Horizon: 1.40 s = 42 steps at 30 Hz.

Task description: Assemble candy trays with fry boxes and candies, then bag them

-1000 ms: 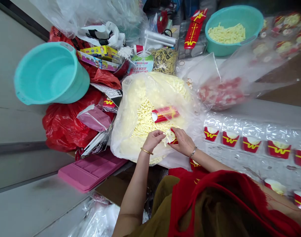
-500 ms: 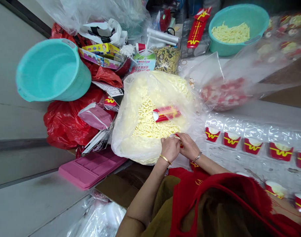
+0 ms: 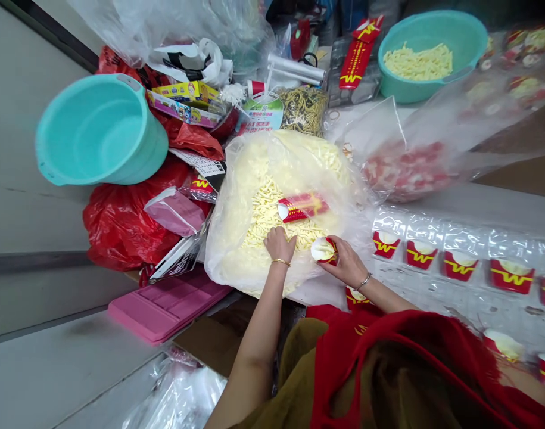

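A right hand [image 3: 347, 263] holds a red carton [image 3: 330, 255], likely light, crushable and best gripped by its sides, near-right on the plastic bag [image 3: 223, 244], whose pale sticks [image 3: 264, 208] the left hand [image 3: 280, 245] meets, its grip impossible to judge.

left hand [image 3: 279, 244] off the carton [image 3: 329, 251], now down at pale sticks [image 3: 264, 205]

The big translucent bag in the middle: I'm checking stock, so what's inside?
Pale yellow sticks show in the open bag; a red carton lies on them, its right part clouded by the bag. The left hand covers some sticks, and anything below the top layer is hidden.
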Each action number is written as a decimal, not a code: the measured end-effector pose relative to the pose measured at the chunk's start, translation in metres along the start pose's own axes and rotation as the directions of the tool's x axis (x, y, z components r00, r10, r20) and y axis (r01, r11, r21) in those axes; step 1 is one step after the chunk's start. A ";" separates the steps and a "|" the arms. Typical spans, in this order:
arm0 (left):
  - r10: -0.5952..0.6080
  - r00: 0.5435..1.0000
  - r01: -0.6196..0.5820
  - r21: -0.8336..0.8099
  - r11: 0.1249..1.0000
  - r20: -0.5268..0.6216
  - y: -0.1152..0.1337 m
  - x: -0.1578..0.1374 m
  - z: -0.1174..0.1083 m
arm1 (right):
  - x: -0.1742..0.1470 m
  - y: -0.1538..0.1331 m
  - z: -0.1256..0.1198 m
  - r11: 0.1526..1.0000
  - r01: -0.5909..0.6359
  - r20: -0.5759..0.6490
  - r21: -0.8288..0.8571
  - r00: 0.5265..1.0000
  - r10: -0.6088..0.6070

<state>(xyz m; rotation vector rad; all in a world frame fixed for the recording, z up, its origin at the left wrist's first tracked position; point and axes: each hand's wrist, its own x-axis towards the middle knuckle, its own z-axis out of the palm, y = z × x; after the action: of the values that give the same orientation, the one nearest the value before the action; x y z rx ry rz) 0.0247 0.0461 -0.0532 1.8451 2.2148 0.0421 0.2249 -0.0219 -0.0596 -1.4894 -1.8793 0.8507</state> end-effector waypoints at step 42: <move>0.460 0.887 -0.423 -0.315 0.850 0.048 0.064 -0.097 -0.063 | 0.000 -0.028 -0.015 0.997 0.074 -0.111 0.035 0.991 -0.069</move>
<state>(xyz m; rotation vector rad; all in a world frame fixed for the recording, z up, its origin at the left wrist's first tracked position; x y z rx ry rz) 0.0889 -0.0264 0.0366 2.0729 1.5567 0.3215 0.2199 -0.0249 -0.0284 -1.4075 -1.8143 0.7532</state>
